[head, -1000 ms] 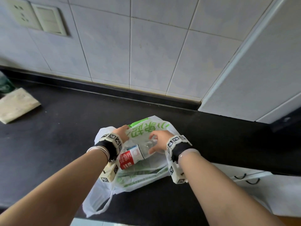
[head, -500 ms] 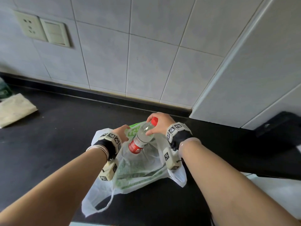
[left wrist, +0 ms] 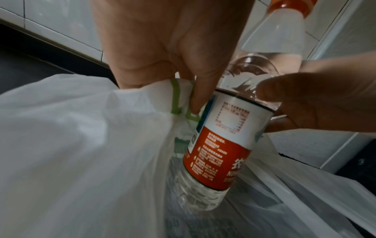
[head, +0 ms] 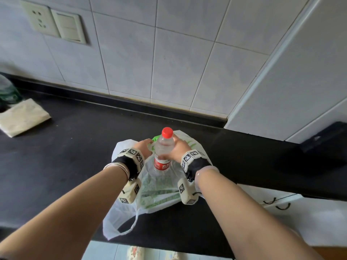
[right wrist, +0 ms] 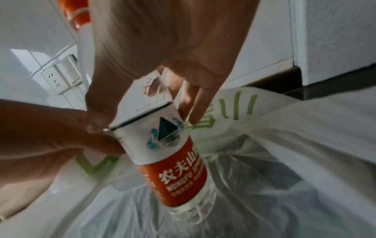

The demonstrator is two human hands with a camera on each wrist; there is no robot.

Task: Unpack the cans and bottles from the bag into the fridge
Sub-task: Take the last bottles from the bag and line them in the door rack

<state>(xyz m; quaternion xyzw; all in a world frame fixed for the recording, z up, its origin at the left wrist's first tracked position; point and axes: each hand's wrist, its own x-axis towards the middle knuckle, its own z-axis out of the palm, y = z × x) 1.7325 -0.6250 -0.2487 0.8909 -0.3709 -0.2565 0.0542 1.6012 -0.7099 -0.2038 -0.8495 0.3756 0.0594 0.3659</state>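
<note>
White, thin plastic bag with green print (head: 159, 194) lies nearest you on the black tabletop (head: 56, 166), its loose handle loops trailing toward the front edge. Your left hand (head: 144, 147) pinches a bunched fold of the bag's rim between thumb and curled fingers, seen clearly from the left wrist (left wrist: 154, 53). Just beside it, your right hand (head: 178, 147) wraps round the shoulder of a clear plastic water bottle with a red cap and a red-and-white label (head: 163, 152), fingers curled on its far side and thumb on the near side. That bottle stands nearly upright, its base still down inside the bag's mouth (left wrist: 203, 198) and its cap clear above both hands. Farther off to your left, a folded pale cloth (head: 22, 117) rests on the tabletop. Beyond everything, a cream socket and switch plate (head: 54, 25) sits on the white tiled wall (head: 178, 72).
</note>
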